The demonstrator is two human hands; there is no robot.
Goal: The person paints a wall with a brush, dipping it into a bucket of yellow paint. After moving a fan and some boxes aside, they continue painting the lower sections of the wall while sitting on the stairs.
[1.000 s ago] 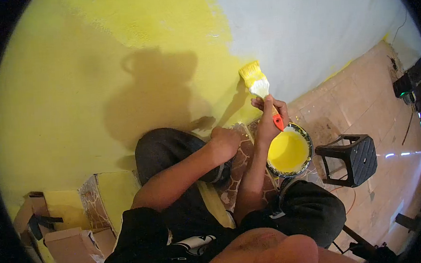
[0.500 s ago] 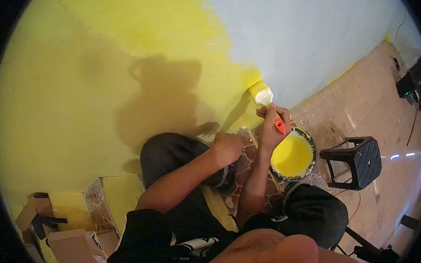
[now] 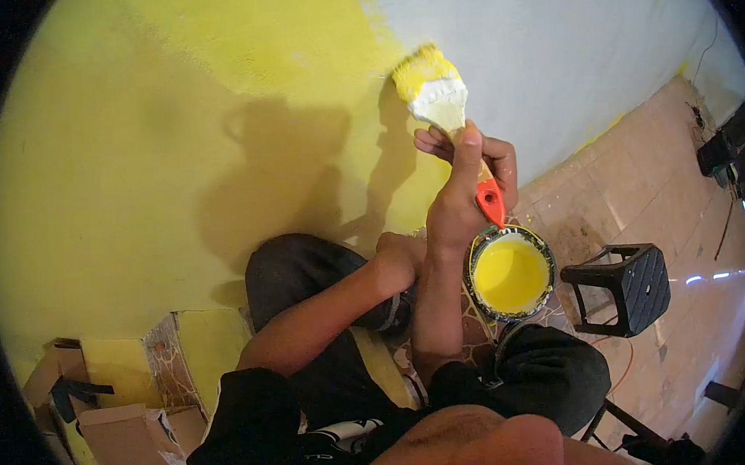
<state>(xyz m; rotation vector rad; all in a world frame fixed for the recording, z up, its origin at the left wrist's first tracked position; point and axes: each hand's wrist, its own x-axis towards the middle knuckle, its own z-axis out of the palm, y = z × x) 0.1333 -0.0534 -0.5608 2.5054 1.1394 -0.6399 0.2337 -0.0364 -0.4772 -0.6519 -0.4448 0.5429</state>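
One brush in right hand, narrow gap between bucket and stool.

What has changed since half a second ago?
The right hand has moved upward and slightly left in the view, carrying the paintbrush. Nothing was taken hold of or let go. The left hand, paint bucket and black stool stayed about where they were.

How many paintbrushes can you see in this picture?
1. The paintbrush is in the right hand, its yellow-coated bristles up by the wall and its red handle end towards the paint bucket. Others could be hidden behind the body.
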